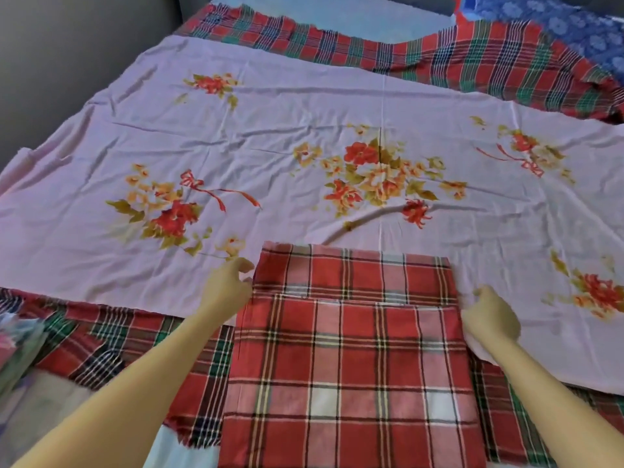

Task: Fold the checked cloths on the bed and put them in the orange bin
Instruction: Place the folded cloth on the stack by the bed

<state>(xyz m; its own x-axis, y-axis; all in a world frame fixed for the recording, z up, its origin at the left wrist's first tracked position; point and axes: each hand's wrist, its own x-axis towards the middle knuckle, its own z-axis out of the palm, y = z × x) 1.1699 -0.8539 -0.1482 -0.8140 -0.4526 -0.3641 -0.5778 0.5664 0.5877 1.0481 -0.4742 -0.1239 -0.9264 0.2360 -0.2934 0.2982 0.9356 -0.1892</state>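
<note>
Now at the near middle of the bed (371,18): folded checked cloth (351,366), red and white. Lies flat in layers, partly on a pink floral sheet (304,136), partly on a red-green plaid spread (135,342) underneath; shows a band of its lower layer beyond the top layer's far edge. Left hand (228,288) at the cloth's far left edge: fingers curled, thumb and fingertips pinching that edge. Right hand (489,315) at the far right edge: fingers curled, touching or just beside the cloth; cannot tell whether gripping cloth, sheet or nothing. Hands well apart, one on either side of the cloth. Blue flowered fabric (557,25) at the far right corner; pile of pale fabrics (17,342) at the left margin
</note>
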